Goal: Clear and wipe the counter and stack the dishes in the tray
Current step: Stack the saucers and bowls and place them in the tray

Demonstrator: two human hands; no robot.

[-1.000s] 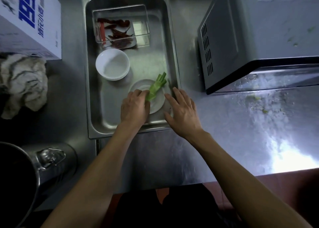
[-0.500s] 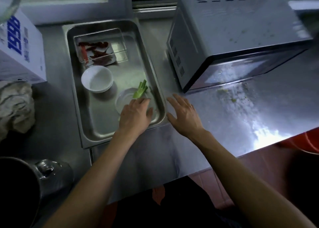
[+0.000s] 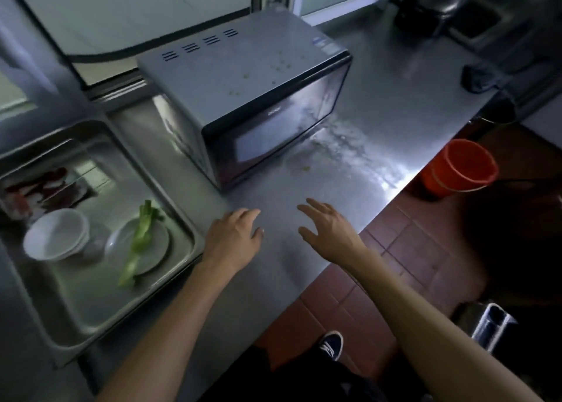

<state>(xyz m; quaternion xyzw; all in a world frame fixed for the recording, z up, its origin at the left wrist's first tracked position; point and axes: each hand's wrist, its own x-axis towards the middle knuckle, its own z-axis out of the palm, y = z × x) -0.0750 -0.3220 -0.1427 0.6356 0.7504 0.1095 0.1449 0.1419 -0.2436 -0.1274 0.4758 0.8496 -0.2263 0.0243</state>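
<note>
A steel tray [image 3: 170,292] lies at the left of the steel counter [image 3: 380,122]. In it sit a white bowl [image 3: 56,234], a small white plate [image 3: 152,243] with a green vegetable stalk [image 3: 140,240] across it, and a clear box of red chillies [image 3: 39,192]. My left hand [image 3: 234,237] hovers over the counter just right of the tray, fingers loose and holding nothing. My right hand [image 3: 328,228] is beside it, fingers spread and empty. Wet smears and green scraps [image 3: 340,152] mark the counter in front of the microwave.
A grey microwave [image 3: 249,97] stands at the back of the counter. A dark cloth [image 3: 480,76] lies at the far right. An orange bucket [image 3: 459,167] stands on the tiled floor beyond the counter edge, with a metal bin [image 3: 489,325] lower right.
My left hand has let go of the plate with the stalk and left the tray. Both hands have moved right over the bare counter, and my view has swung right.
</note>
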